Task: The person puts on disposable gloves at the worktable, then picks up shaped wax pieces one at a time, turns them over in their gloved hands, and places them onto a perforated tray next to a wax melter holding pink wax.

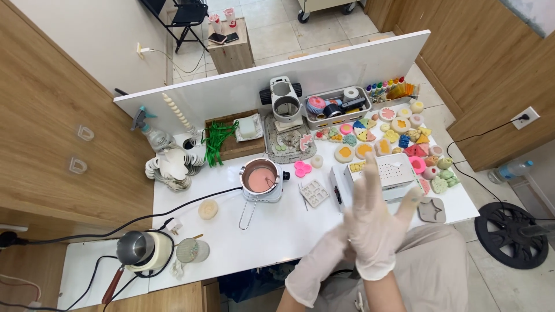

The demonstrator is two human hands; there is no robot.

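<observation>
— How do your hands sit?

— Your right hand (378,222) is up in front of you in a pale thin glove (370,254), fingers spread and pointing away from you toward the table's far side. The hand's long axis runs from the cuff near your lap up to the fingertips, leaning slightly left. Your left hand (324,257), gloved too, comes in from below and presses against the right palm and wrist; whether it pinches the cuff, you cannot tell from here.

— What lies near them?

— Your fingertips overlap the white box (393,173) at the table's (277,231) near edge. Left of it lies a small white mould (315,192), then a pot of pink liquid (259,178) on its heater. A grey star-shaped mould (432,210) sits just right of your thumb. Coloured soap shapes (399,141) fill the far right corner.
</observation>
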